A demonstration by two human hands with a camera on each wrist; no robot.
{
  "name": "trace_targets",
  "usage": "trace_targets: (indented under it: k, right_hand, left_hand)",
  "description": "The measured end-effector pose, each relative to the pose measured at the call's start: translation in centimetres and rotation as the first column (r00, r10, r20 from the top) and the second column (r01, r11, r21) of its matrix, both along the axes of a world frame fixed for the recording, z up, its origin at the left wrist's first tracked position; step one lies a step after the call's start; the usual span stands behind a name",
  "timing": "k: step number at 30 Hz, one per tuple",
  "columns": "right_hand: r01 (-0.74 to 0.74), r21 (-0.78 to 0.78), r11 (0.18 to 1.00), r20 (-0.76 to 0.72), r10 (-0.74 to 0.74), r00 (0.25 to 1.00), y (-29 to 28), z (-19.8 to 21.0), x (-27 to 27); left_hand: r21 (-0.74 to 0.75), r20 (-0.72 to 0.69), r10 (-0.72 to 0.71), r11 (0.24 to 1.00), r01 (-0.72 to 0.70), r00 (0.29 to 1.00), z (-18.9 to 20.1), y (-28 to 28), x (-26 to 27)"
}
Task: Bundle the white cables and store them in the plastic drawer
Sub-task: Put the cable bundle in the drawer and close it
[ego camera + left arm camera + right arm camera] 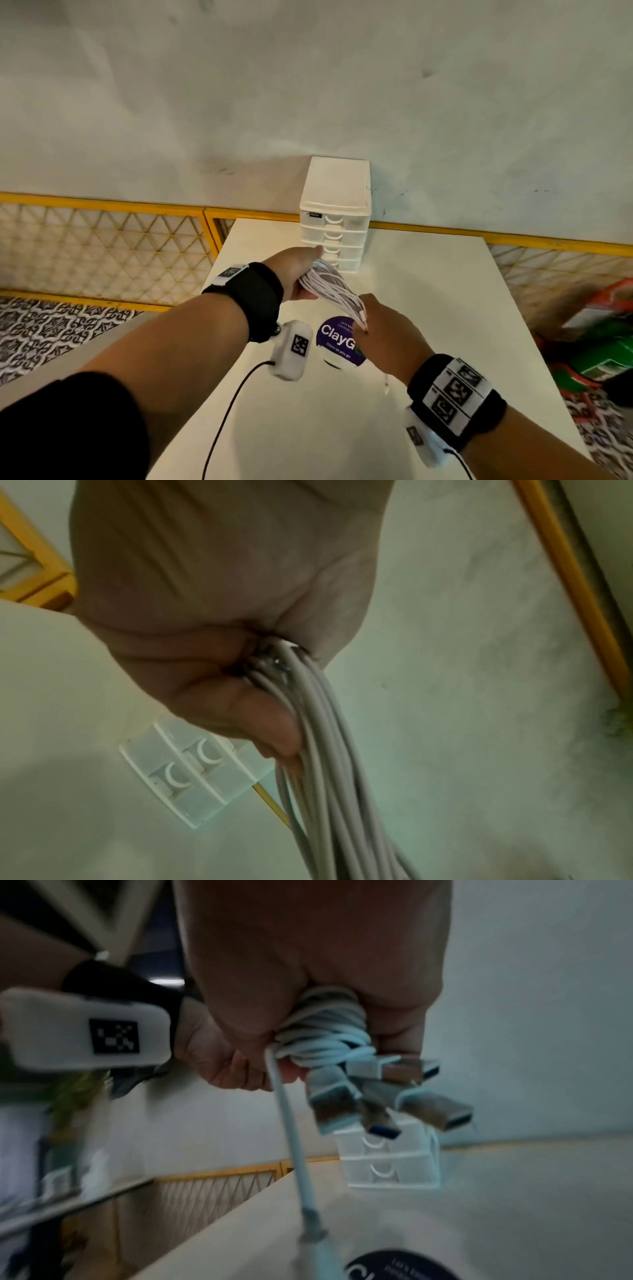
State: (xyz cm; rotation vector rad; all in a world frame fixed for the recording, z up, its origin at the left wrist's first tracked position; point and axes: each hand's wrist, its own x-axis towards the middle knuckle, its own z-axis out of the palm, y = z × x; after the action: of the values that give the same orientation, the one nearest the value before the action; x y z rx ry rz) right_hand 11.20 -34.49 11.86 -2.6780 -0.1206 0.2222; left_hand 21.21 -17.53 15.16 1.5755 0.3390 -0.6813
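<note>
Both my hands grip one bundle of thin white cables (330,289) above the white table (428,308) — left hand (298,270) fisted round one end, right hand (383,329) clenching the wound end with USB plugs (394,1093) — near the small white plastic drawer unit (337,212), drawers closed.

White cables (330,287): smooth, rubbery-looking sheathing with a soft sheen; USB plugs (407,1088) with dull metal shells. Plastic drawer unit (337,212): white, smooth, semi-glossy, fronts slightly translucent. Table (428,308) beneath the unit: matt, smooth, off-white. Wall (308,85) behind the unit: rough, scuffed, matt. Round sticker (337,342) in front of the unit: glossy, purple, printed.
</note>
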Motion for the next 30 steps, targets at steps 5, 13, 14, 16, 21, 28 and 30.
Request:
trace_targets:
  k: [5,13,14,16,21,28,30]
  right_hand:
    - [0.300,0.353,0.886,-0.227,-0.230,0.946,-1.5,-1.8,1.5]
    - [0.421,0.370,0.828,-0.272,-0.336,0.902,-2.7,-2.7,3.1]
    - [0.427,0.368,0.826,-0.275,-0.341,0.899,-2.9,-2.8,3.2]
    - [0.434,0.360,0.826,-0.281,-0.348,0.894,-3.2,-3.0,3.3]
    - [0.445,0.350,0.824,-0.276,-0.363,0.890,-3.4,-1.5,4.7]
    - [0.386,0.362,0.849,-0.205,-0.332,0.921,-2.5,2.3,8.9]
    - [0.318,0.335,0.887,-0.164,-0.278,0.947,-1.3,2.6,10.3]
  left_hand:
    - [-0.006,0.015,-0.079,0.997,0.079,0.997,-2.0,-1.8,4.1]
    - [-0.108,0.087,0.228,0.970,-0.218,0.970,-7.5,-4.5,10.0]
    - [-0.141,0.077,0.248,0.961,-0.236,0.966,-7.7,-4.9,10.6]
    - [-0.199,0.044,0.262,0.948,-0.249,0.964,-7.9,-5.5,11.4]
    - [-0.178,0.010,0.300,0.939,-0.294,0.954,-7.7,-4.8,11.0]
    - [-0.101,0.127,0.270,0.961,-0.258,0.955,-10.2,-2.3,-0.1]
    - [-0.089,0.152,0.256,0.966,-0.244,0.955,-10.8,-2.0,-1.3]
